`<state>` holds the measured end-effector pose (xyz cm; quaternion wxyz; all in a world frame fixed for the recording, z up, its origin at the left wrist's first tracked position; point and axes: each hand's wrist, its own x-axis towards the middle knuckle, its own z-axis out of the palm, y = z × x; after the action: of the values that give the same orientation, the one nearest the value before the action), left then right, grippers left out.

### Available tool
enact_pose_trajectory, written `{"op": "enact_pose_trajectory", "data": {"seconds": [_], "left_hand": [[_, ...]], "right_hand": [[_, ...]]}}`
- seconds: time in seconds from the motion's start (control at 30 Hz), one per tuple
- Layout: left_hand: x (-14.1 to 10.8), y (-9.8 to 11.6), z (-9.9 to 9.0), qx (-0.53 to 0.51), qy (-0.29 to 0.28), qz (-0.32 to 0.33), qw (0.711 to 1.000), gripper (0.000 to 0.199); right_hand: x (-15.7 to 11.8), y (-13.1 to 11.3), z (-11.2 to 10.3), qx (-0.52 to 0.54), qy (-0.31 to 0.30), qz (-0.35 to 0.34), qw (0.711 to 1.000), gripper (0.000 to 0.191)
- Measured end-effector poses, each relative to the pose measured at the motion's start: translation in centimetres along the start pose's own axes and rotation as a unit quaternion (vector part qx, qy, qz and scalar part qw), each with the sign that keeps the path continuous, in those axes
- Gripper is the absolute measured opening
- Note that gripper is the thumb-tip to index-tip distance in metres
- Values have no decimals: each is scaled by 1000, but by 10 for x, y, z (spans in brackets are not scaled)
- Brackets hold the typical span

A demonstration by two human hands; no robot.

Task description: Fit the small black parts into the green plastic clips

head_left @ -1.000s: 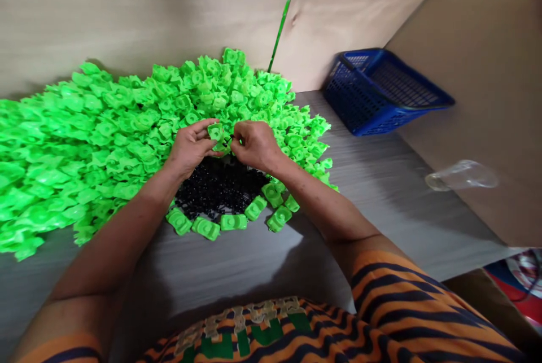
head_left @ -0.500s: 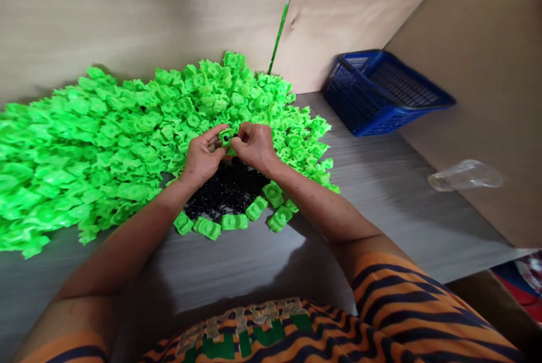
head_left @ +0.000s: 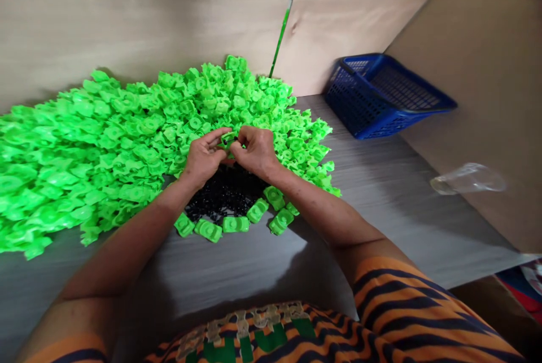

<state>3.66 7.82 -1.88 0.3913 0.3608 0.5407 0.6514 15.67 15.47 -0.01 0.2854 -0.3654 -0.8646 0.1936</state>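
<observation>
My left hand [head_left: 203, 160] holds a small green plastic toy car body [head_left: 228, 136] between its thumb and fingers, over the table. My right hand [head_left: 257, 149] meets it from the other side, its thumb and forefinger pinched on a thin black wheel axle [head_left: 225, 141] at the car body's side. The right fingertips partly hide where the two parts touch. Beneath both hands lies a pile of black wheel axles [head_left: 224, 193]. Several green car bodies [head_left: 235, 224] sit along the near edge of that pile, seemingly turned roof up.
A large heap of green car bodies [head_left: 122, 137] spreads over the left and back of the grey table [head_left: 372, 182], against a wooden board wall [head_left: 148, 13]. At the back right a blue plastic basket [head_left: 364, 103] stands tilted. A clear plastic cup [head_left: 470, 178] lies at the right.
Both hands keep nearly the same place and hold. The right fingers have shifted slightly at the car body, and the whole view has moved a little.
</observation>
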Motion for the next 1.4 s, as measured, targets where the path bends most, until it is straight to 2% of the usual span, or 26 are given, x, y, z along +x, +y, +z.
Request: {"op": "enact_pose_trajectory", "data": {"seconds": [0.27,0.53,0.7,0.9,1.1,1.27,1.4], "left_hand": [[-3,9,-3,-16,-18,-7,1000,58],[0,6,-6,-21,-37,-1,999,53],[1,3,-6,-40,-27,12,999,44],[1,1,-6,-37,-22,23,999,49],[3,3,-9,-49,-20,20,998,56],[4,4,-11,-33,-11,17,999,56],[4,3,-11,-14,-19,20,1000,59]], "right_hand": [[0,-3,-7,-73,-29,-20,997,17],[0,7,3,-39,27,-50,998,13],[0,8,5,-38,22,-57,997,13],[0,9,4,-26,22,-74,997,13],[3,13,1,-26,-12,-106,994,15],[8,23,0,9,-41,-162,986,16],[10,28,0,26,-47,-175,983,21]]}}
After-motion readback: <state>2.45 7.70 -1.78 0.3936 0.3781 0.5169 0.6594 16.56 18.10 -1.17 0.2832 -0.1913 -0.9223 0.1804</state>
